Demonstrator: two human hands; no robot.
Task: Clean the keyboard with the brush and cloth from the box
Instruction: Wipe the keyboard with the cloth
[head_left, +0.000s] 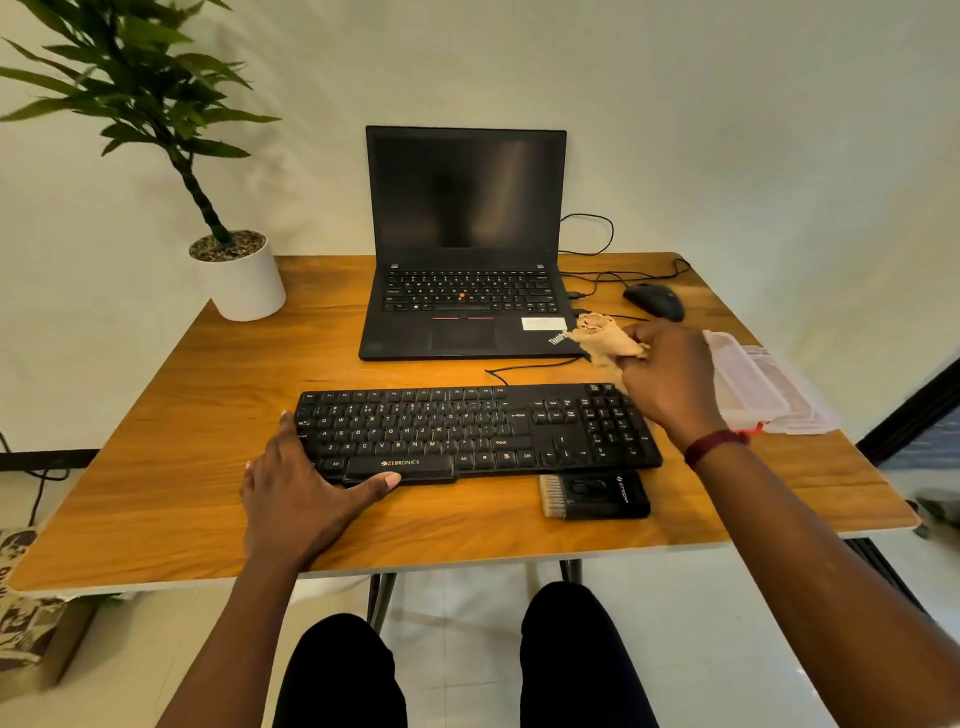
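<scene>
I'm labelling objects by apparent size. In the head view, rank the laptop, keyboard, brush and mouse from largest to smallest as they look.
1. laptop
2. keyboard
3. brush
4. mouse

The brush lies nearer the camera than the mouse, so that last pair is unsure.

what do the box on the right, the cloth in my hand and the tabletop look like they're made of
The box looks like thin clear plastic: see-through, glossy. The cloth in the right hand seems soft tan fabric, bunched in folds. The tabletop shows smooth orange-brown wood grain, possibly laminate.
</scene>
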